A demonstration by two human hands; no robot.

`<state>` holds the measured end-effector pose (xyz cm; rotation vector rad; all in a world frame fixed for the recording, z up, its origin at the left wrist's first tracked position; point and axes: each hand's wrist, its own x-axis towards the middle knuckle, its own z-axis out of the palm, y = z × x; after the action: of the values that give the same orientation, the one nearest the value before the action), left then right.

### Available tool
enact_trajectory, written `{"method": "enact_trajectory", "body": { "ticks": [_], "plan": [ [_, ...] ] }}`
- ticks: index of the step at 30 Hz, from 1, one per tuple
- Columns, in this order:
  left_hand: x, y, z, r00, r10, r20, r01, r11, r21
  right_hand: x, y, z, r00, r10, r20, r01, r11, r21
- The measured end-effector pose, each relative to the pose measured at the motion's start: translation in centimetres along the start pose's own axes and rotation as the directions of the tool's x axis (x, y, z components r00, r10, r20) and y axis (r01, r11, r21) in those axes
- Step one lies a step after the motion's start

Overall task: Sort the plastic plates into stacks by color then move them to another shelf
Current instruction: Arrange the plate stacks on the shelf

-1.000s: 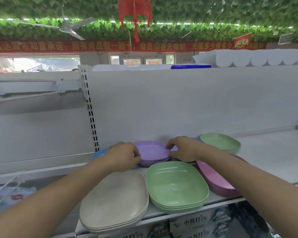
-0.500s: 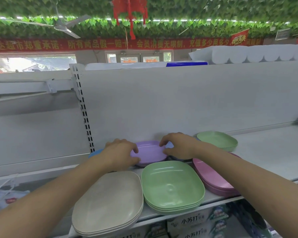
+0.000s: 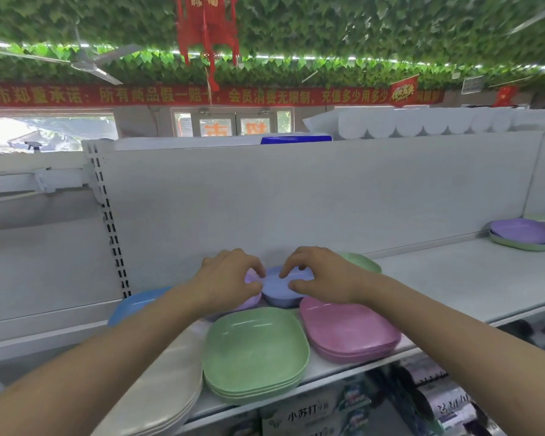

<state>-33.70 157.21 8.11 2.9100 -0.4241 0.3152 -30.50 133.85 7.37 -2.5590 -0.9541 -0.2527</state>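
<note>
— What's overhead?
— Green leaf garlands (image 3: 328,36) cover the ceiling at the top, with a red lantern (image 3: 206,29) at centre and a ceiling fan (image 3: 85,65) upper left.
— And behind?
— A red banner (image 3: 202,95), then windows (image 3: 48,133) at left.

Both forearms reach far, converging; left hand (image 3: 230,278) and right hand (image 3: 320,276) sit close together, fingers curled, thumbs near side.

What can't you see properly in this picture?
Head view only:
- Purple plates: mostly covered by the left hand.
- Back green plate: behind the right hand.
- Beige stack: cut off by the bottom edge.
- Blue plate: partly behind the left forearm.
</note>
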Motion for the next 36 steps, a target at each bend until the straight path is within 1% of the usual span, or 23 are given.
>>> {"method": "enact_trajectory", "body": {
  "ticks": [4,7,11,15,17,20,23,25,31,36],
  "plan": [
    [1.7,7.8,0.5,0.995,0.098,-0.019,-0.099,0.991,-0.088,-6.3,4.1,-3.8,0.998,0.016,-0.065,-0.015,1.000,0.022],
    [3.8,15.8,2.0,0.983,0.176,-0.045,-0.180,0.977,-0.115,-13.1,8.7,-7.6,0.991,0.065,-0.116,-0.065,0.998,0.010],
    [7.1,28.6,4.9,0.955,0.295,-0.036,-0.297,0.944,-0.141,-24.0,15.9,-13.5,0.972,0.176,-0.153,-0.181,0.983,-0.016],
    [9.7,41.1,8.0,0.911,0.410,-0.045,-0.410,0.888,-0.208,-34.4,22.9,-18.9,0.931,0.291,-0.220,-0.301,0.954,-0.013],
    [11.0,46.1,9.7,0.892,0.449,-0.050,-0.445,0.855,-0.266,-38.6,25.8,-21.2,0.915,0.339,-0.219,-0.353,0.935,-0.032],
    [13.2,52.1,12.2,0.870,0.492,-0.030,-0.478,0.827,-0.294,-43.3,30.2,-23.6,0.908,0.361,-0.213,-0.377,0.925,-0.040],
    [16.1,56.8,14.0,0.853,0.522,-0.002,-0.503,0.820,-0.275,-45.9,35.1,-25.1,0.883,0.386,-0.265,-0.405,0.914,-0.020],
    [18.7,59.1,15.5,0.844,0.536,-0.008,-0.517,0.811,-0.272,-46.9,38.5,-25.4,0.875,0.395,-0.280,-0.412,0.911,-0.003],
    [28.4,65.5,20.3,0.827,0.560,-0.050,-0.548,0.784,-0.292,-47.7,49.4,-27.9,0.859,0.433,-0.272,-0.457,0.889,-0.028],
    [37.1,71.2,22.7,0.818,0.574,-0.033,-0.555,0.774,-0.306,-47.3,58.4,-32.3,0.837,0.478,-0.265,-0.502,0.864,-0.026]
  ]
}}
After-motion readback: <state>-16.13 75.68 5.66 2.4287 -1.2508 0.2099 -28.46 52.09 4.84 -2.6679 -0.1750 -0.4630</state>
